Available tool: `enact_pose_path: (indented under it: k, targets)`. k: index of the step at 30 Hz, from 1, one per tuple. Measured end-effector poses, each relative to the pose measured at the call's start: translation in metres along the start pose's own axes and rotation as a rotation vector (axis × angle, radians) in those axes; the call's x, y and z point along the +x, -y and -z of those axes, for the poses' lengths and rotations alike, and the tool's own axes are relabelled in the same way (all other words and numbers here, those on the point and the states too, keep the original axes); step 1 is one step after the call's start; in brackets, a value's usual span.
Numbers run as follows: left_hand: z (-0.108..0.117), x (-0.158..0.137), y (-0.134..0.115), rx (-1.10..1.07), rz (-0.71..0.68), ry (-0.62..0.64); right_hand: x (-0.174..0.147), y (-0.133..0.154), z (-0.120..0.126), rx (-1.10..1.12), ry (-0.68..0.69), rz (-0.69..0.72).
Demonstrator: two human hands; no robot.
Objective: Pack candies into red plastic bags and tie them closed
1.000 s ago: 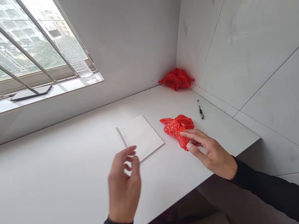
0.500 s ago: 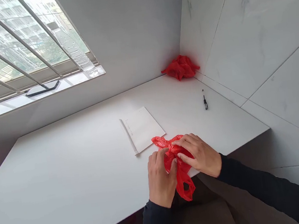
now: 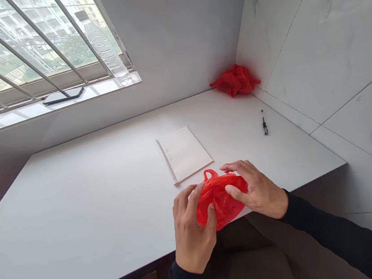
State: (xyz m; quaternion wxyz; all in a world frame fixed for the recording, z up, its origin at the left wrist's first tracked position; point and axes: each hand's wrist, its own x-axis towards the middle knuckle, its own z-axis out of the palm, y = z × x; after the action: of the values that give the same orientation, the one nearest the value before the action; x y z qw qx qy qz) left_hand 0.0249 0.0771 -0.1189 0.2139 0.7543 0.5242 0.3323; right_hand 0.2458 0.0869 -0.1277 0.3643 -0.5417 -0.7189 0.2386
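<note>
A white bench (image 3: 92, 182) fills most of the view, set into a corner, with a white booklet (image 3: 188, 155) lying flat on it as the reference point. Beyond the booklet and to its left is a barred window (image 3: 35, 45). On the near side of the booklet are a person's 2 bare hands in black sleeves. The left hand (image 3: 193, 229) is nearest the viewer, its thumb and forefinger parted; the right hand (image 3: 258, 191) is to the booklet's near right, fingers spread and released. Between them, just nearer than the booklet, is a crumpled red plastic bag (image 3: 222, 203) with 1 loop standing up. It overlaps the bench's front edge; whether it rests there or hangs free, I cannot tell, nor whether either hand touches it.

The step in hand appears to be handling this bag; a firm hold would call for bringing thumbs and fingers together on the thin plastic.

Far beyond the booklet, to its right, sits a 2nd red bag (image 3: 236, 81) in the corner. On the sill, beyond and left of the booklet, a clear bottle (image 3: 107, 54) stands near a flat phone-like slab (image 3: 63, 96). Smallest is a dark pen (image 3: 265, 128), right of the booklet.
</note>
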Motion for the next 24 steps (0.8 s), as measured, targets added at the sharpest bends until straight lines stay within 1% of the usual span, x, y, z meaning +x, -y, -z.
enact_pose_path:
  k: [2,3,5,7,8,9,10,11,13,14,16,18,21,23,24]
  targets:
    - [-0.001,0.002,0.002,0.001,-0.005,-0.019,0.005,0.006,-0.005,0.016,0.043,0.006]
    - [0.001,0.001,0.005,-0.018,0.023,-0.050,0.007,0.007,-0.005,0.023,0.039,-0.008]
    - [0.009,-0.002,0.014,-0.061,0.139,-0.152,0.009,0.004,-0.001,0.052,-0.027,-0.077]
    - [0.018,-0.006,0.020,-0.104,0.293,-0.263,0.007,0.000,0.005,0.094,-0.106,-0.183]
    - [0.022,-0.008,0.020,-0.121,0.342,-0.299,0.006,-0.001,0.008,0.112,-0.129,-0.232]
    - [0.023,-0.009,0.020,-0.133,0.350,-0.303,0.004,-0.002,0.009,0.123,-0.132,-0.269]
    - [0.022,-0.010,0.017,-0.135,0.314,-0.272,0.003,-0.002,0.010,0.126,-0.118,-0.290]
    - [0.019,-0.010,0.014,-0.125,0.246,-0.216,0.001,-0.001,0.009,0.121,-0.088,-0.293]
    - [0.010,-0.007,0.007,-0.072,0.088,-0.090,0.000,0.004,0.007,0.095,-0.024,-0.271]
    - [0.005,-0.005,0.005,-0.044,0.036,-0.045,-0.001,0.007,0.005,0.079,-0.003,-0.256]
    - [-0.001,-0.002,0.005,-0.008,0.010,-0.020,-0.001,0.009,0.005,0.064,-0.008,-0.244]
    - [0.000,-0.002,0.010,-0.023,0.064,-0.054,-0.001,0.008,0.008,0.094,-0.074,-0.273]
    - [0.011,-0.005,0.019,-0.158,0.261,-0.174,-0.003,0.000,0.016,0.164,-0.182,-0.355]
    - [0.017,-0.007,0.020,-0.273,0.366,-0.248,-0.004,-0.004,0.019,0.197,-0.203,-0.382]
    - [0.019,-0.007,0.019,-0.308,0.375,-0.260,-0.005,-0.004,0.018,0.216,-0.194,-0.380]
